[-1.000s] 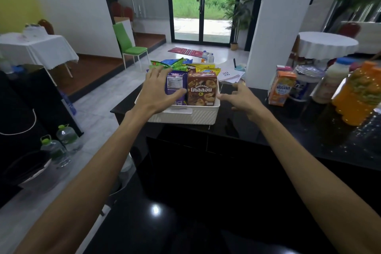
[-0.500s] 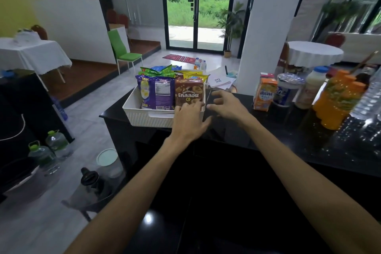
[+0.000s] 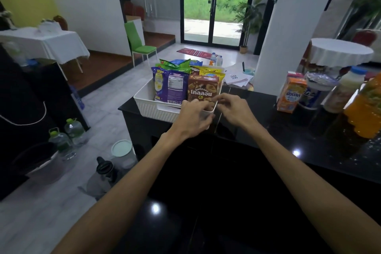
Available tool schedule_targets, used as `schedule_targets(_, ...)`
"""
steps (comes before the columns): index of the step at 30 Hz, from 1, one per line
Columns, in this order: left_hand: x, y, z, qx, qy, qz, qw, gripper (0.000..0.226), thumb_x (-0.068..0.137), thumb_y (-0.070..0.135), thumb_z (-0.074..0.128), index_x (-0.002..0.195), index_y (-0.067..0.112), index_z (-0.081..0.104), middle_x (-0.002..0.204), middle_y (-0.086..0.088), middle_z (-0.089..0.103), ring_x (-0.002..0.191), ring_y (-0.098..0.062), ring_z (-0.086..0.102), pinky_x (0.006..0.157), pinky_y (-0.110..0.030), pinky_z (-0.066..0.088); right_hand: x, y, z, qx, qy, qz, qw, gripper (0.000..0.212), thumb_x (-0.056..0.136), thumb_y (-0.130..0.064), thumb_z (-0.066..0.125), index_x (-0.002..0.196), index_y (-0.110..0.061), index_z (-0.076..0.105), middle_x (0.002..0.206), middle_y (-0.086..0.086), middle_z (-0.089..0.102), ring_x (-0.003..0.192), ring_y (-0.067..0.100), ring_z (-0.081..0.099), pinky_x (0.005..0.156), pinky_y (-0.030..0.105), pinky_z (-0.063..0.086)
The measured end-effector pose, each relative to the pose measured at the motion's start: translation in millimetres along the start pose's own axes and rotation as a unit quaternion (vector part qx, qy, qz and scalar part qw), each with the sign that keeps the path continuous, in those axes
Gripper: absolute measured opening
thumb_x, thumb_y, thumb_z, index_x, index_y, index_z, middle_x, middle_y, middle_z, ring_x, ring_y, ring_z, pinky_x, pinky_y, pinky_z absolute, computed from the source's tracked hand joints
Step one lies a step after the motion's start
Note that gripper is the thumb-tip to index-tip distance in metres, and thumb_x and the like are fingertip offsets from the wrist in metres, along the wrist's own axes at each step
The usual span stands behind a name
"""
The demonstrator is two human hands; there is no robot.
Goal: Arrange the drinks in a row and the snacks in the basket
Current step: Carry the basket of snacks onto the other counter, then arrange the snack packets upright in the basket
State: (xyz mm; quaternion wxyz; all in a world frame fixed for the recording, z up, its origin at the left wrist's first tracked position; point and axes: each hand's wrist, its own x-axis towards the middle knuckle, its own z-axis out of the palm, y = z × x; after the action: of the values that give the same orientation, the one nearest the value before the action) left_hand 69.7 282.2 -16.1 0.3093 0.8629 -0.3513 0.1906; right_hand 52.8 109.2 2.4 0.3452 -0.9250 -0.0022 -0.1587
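My left hand [image 3: 193, 118] and right hand [image 3: 235, 110], loosely curled, empty, meet at the white woven plastic basket [image 3: 153, 109] near right corner, frame centre; drinks lie right.

A white woven-textured basket [image 3: 153, 107] sits on the glossy black counter [image 3: 268, 130]; purple packet [image 3: 170, 86], brown box [image 3: 203, 90], orange carton [image 3: 289, 94].

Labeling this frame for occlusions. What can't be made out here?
- Head view: near right corner of the white basket, hidden behind the left hand.
- What the fingers of the right hand pinch: too small.
- Orange bottle: cut off by the right edge, blurred.
- Snacks behind the brown box and purple bag: mostly hidden.
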Motion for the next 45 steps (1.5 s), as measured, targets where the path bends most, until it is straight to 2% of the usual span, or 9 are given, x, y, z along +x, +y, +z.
schedule_targets(2, 0.1, -3.2, -0.9, -0.005, 0.002, 0.006, 1.0, 0.013, 0.087, 0.023, 0.07, 0.095, 0.013, 0.069, 0.09, -0.001, 0.072, 0.086, -0.026, 0.062, 0.081, -0.044, 0.038, -0.2, 1.0, 2.2, -0.005, -0.001, -0.002, 1.0, 0.018, 0.091, -0.02, 0.064, 0.105, -0.028, 0.072, 0.104, 0.0, 0.074, 0.08, 0.001, 0.06, 0.061, -0.004, 0.034)
schedule_targets(8, 0.7, -5.6, 2.0, -0.017, 0.016, 0.017, 1.0, 0.008, 0.083, 0.022, 0.071, 0.085, 0.02, 0.064, 0.078, 0.01, 0.06, 0.077, -0.022, 0.058, 0.073, -0.038, 0.032, -2.7, 6.4, 2.1, -0.012, 0.005, -0.016, 1.0, 0.014, 0.092, -0.022, 0.064, 0.103, -0.028, 0.07, 0.104, 0.002, 0.074, 0.09, 0.011, 0.068, 0.084, 0.025, 0.052)
schedule_targets(11, -0.2, -1.1, 4.5, -0.019, 0.013, 0.01, 1.0, 0.009, 0.085, 0.025, 0.069, 0.086, 0.026, 0.06, 0.08, 0.012, 0.061, 0.079, -0.019, 0.057, 0.075, -0.039, 0.033, -3.1, 10.4, -2.3, -0.016, -0.003, -0.024, 1.0, 0.013, 0.093, -0.023, 0.064, 0.104, -0.027, 0.069, 0.106, 0.003, 0.073, 0.093, 0.016, 0.068, 0.089, 0.034, 0.054)
schedule_targets(21, -0.1, 30.7, 8.8, -0.002, -0.003, -0.036, 0.999, 0.012, 0.088, 0.026, 0.07, 0.089, 0.013, 0.069, 0.087, -0.001, 0.072, 0.085, -0.025, 0.063, 0.081, -0.05, 0.043, -9.6, 30.8, -12.8, 0.026, 0.004, -0.048, 0.998, 0.021, 0.091, -0.023, 0.064, 0.111, -0.028, 0.069, 0.106, 0.002, 0.074, 0.094, 0.014, 0.069, 0.085, 0.023, 0.049)
schedule_targets(26, 6.6, 30.5, -6.9, -0.032, -0.027, -0.056, 0.998, 0.03, 0.085, 0.039, 0.074, 0.094, 0.011, 0.072, 0.091, 0.001, 0.072, 0.085, -0.012, 0.065, 0.078, -0.037, 0.054, -4.8, 29.9, -21.3, 0.013, -0.014, -0.062, 0.998, 0.024, 0.091, -0.024, 0.064, 0.112, -0.031, 0.072, 0.106, 0.0, 0.074, 0.088, 0.006, 0.066, 0.082, 0.017, 0.045)
schedule_targets(31, 24.7, 6.7, -36.1, 0.056, -0.006, 0.014, 0.998, 0.043, 0.081, 0.055, 0.072, 0.098, 0.015, 0.07, 0.098, 0.002, 0.068, 0.093, -0.014, 0.057, 0.084, -0.031, 0.046, 12.5, 11.3, -42.0, -0.03, 0.013, -0.085, 0.996, 0.026, 0.091, -0.023, 0.063, 0.114, -0.023, 0.074, 0.107, 0.002, 0.074, 0.09, 0.013, 0.067, 0.085, 0.034, 0.056)
schedule_targets(35, 45.4, -25.8, -55.8, 0.11, 0.046, 0.029, 0.992, 0.042, 0.086, 0.053, 0.065, 0.106, 0.016, 0.068, 0.11, -0.001, 0.065, 0.109, -0.019, 0.052, 0.095, -0.036, 0.039, 36.4, -8.8, -48.3, -0.086, 0.077, -0.095, 0.989, 0.021, 0.09, -0.024, 0.063, 0.105, -0.015, 0.075, 0.099, 0.005, 0.075, 0.084, 0.017, 0.067, 0.077, 0.037, 0.057)
schedule_targets(38, 62.7, -47.5, -57.0, 0.164, 0.034, 0.038, 0.985, 0.048, 0.085, 0.054, 0.065, 0.118, 0.018, 0.064, 0.12, -0.004, 0.059, 0.117, -0.023, 0.048, 0.098, -0.038, 0.033, 59.7, -24.9, -43.2, -0.093, 0.087, -0.092, 0.988, 0.023, 0.09, -0.024, 0.064, 0.106, -0.011, 0.073, 0.099, 0.006, 0.074, 0.082, 0.018, 0.066, 0.073, 0.034, 0.057)
schedule_targets(45, 75.9, -79.5, -46.6, 0.142, 0.004, 0.039, 0.989, 0.066, 0.083, 0.057, 0.065, 0.136, 0.019, 0.053, 0.129, -0.006, 0.056, 0.123, -0.025, 0.047, 0.106, -0.04, 0.029, 123.4, -46.0, -31.5, -0.214, -0.016, -0.084, 0.973, 0.028, 0.091, -0.019, 0.061, 0.115, -0.008, 0.069, 0.111, 0.014, 0.07, 0.096, 0.026, 0.065, 0.086, 0.04, 0.053)
